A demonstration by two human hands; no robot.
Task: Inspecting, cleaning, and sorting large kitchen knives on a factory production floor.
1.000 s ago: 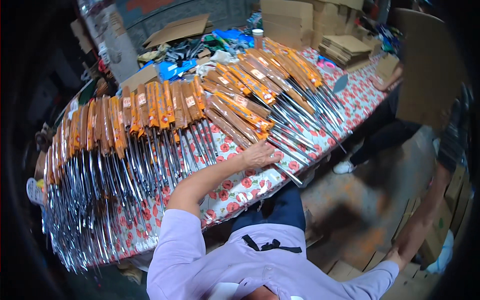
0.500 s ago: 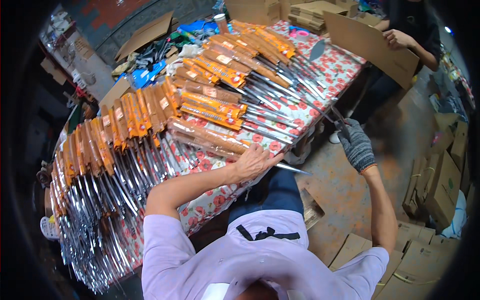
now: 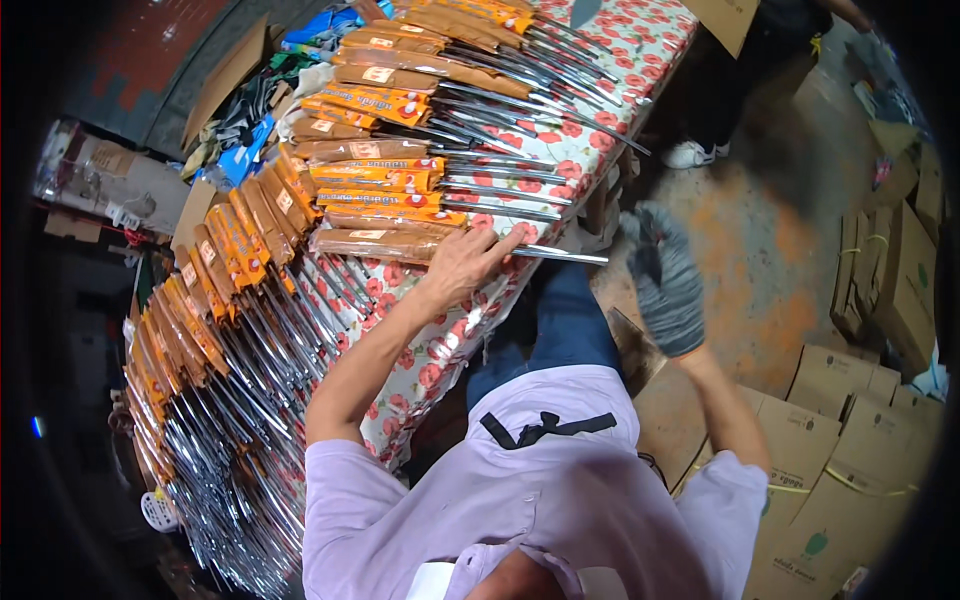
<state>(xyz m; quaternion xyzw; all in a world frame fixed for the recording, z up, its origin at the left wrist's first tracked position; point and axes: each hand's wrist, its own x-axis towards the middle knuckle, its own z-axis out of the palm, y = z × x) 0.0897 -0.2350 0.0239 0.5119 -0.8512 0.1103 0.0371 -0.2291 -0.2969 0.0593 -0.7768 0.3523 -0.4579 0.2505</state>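
My bare left hand (image 3: 468,266) is closed over a long brown plastic-wrapped packet (image 3: 375,245) at the front edge of the table. A thin silver end (image 3: 565,254) of this packet sticks out past my fingers, over the edge. My right hand (image 3: 665,285), in a grey knit glove, hangs in the air to the right of that end, apart from it. Motion smears its fingers, and I cannot make out whether they hold anything. Similar orange and brown packets (image 3: 375,175) with silver rod-like ends lie side by side beyond my left hand.
More such packets (image 3: 240,240) fan along the left side of the flowered tablecloth (image 3: 430,375). Flattened cardboard boxes (image 3: 830,500) lie at lower right, with bundled cartons (image 3: 890,290) above them. A person's shoe (image 3: 692,154) and dark legs stand past the table, beneath a cardboard sheet (image 3: 725,20).
My gloved right hand has come down and left, nearer the packet; the dark metal tool seen at its fingers is no longer distinguishable. My left hand remains on the packet. The view has shifted.
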